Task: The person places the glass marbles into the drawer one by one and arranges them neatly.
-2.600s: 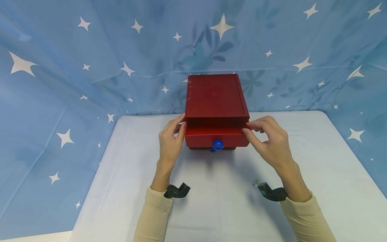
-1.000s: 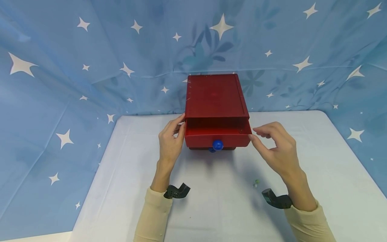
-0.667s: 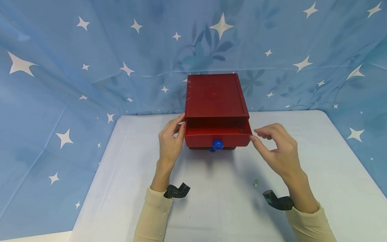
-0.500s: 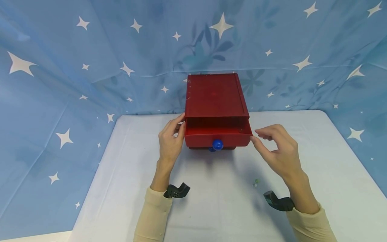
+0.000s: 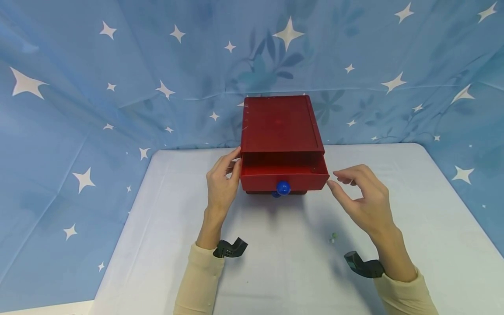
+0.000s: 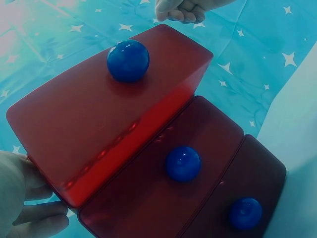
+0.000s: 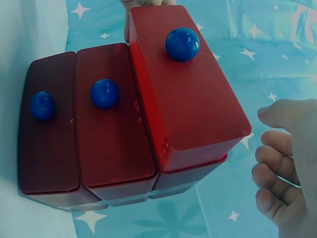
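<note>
A red drawer cabinet (image 5: 280, 124) has three drawers with round blue knobs. Its top drawer (image 5: 261, 183) is pulled part way out, and I see no contents in the visible part. That drawer's blue knob (image 6: 128, 60) faces me. The middle drawer (image 7: 111, 134) and bottom drawer (image 7: 49, 148) are pushed in. My left hand (image 5: 222, 186) rests its fingertips against the cabinet's left side near the front. To the right of the top drawer, my right hand (image 5: 366, 201) hovers with loosely bent fingers, holding nothing, its thumb close to the drawer's front corner.
The cabinet stands at the back of a white-covered table (image 5: 275, 271), before a blue curtain (image 5: 189, 78) with white stars. A small green and whitish spot (image 5: 333, 238) lies on the table at right. Each wrist carries a black camera mount (image 5: 364, 265).
My right hand has let go of the top drawer's right corner and drifted right and towards me. The left hand stays put. The drawer remains out by about the same amount.
</note>
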A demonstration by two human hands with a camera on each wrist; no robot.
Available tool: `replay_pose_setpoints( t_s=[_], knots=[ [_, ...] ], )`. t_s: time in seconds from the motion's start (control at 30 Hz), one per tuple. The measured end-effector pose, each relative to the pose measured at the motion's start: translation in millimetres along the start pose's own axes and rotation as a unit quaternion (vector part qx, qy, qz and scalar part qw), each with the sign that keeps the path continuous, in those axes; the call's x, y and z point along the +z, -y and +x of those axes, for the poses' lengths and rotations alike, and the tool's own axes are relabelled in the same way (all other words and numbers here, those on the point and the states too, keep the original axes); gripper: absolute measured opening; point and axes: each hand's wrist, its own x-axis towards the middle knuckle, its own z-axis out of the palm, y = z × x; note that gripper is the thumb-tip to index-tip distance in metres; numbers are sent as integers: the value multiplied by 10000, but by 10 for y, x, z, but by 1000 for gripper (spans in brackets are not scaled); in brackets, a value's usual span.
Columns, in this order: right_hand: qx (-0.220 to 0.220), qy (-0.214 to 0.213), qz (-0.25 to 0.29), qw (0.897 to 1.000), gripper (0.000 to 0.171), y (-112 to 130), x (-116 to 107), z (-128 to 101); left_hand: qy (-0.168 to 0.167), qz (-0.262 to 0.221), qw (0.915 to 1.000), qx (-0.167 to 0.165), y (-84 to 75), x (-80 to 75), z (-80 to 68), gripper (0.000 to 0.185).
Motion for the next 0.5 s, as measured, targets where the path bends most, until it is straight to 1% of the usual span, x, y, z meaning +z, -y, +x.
replay_pose_setpoints(
  t_s=[0.5],
  knots=[
    [50,-39,7,10000,55,10,-21,-77,23,48,10000,27,5,-6,0,35]
  ],
)
